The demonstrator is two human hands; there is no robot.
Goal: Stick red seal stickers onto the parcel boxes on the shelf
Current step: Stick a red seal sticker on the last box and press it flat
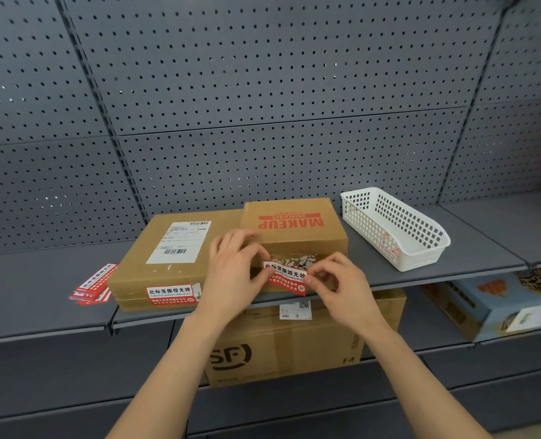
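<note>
Red seal sticker sits at the front face of the MAKEUP box, slightly tilted, held between both hands in the head view. The left hand pinches its left end with curled fingers and the right hand pinches its right end the same way. The MAKEUP box stands on the grey shelf, touching a flat parcel box on its left, whose front already bears a stuck sticker. A stack of spare stickers lies on the shelf just left of that box. A white basket stands to the right, and an SF carton sits on the shelf below.
</note>
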